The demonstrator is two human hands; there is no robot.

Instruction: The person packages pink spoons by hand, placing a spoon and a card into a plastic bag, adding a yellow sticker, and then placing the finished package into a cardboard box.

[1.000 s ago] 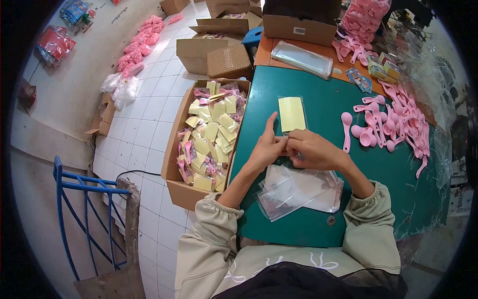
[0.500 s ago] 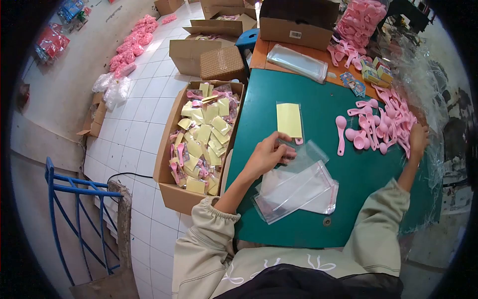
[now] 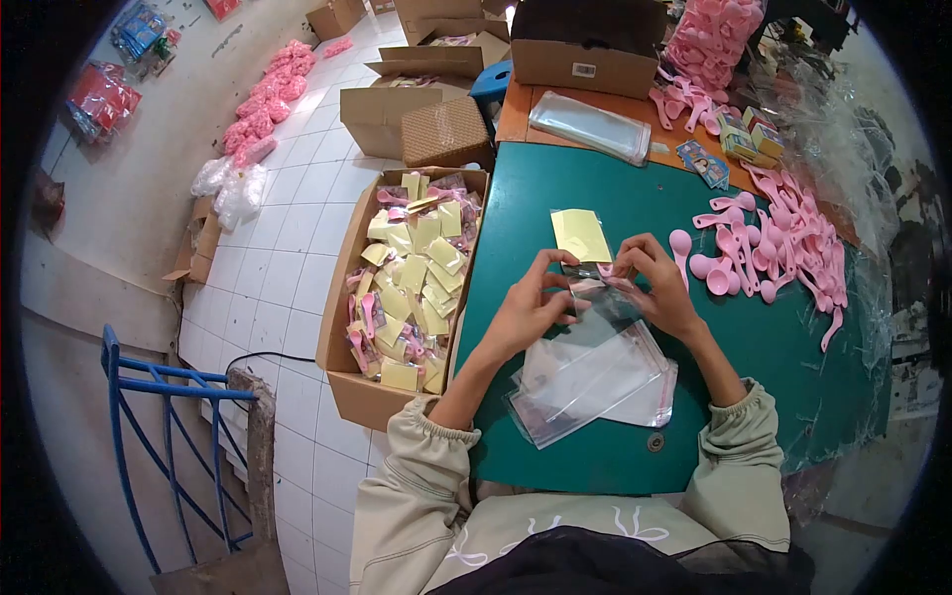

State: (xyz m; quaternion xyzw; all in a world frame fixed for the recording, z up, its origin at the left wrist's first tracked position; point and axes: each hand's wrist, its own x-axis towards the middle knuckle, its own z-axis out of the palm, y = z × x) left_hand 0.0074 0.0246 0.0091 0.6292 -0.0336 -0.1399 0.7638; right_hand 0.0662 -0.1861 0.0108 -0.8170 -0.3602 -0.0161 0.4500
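In the head view, a clear plastic bag (image 3: 598, 291) lies on the green table with a yellow card (image 3: 582, 236) at its far end. A bit of pink spoon (image 3: 605, 269) shows just below the card. My left hand (image 3: 531, 309) pinches the near part of the bag from the left, and my right hand (image 3: 662, 290) pinches it from the right. The fingertips partly cover the plastic between them. Under and in front of my hands is a fanned stack of flat clear bags (image 3: 610, 382). One loose pink spoon (image 3: 680, 244) lies just beyond my right hand.
Many pink spoons (image 3: 783, 243) are heaped on the right of the green table (image 3: 585, 466). On the left, a cardboard box (image 3: 362, 402) holds packets with yellow cards. Clear sleeves (image 3: 590, 127), small picture cards (image 3: 704, 164) and another cardboard box (image 3: 585, 79) sit at the back.
My right hand has come from the spoon heap on the right to the bag, and both hands now grip it. The yellow card has tilted slightly.
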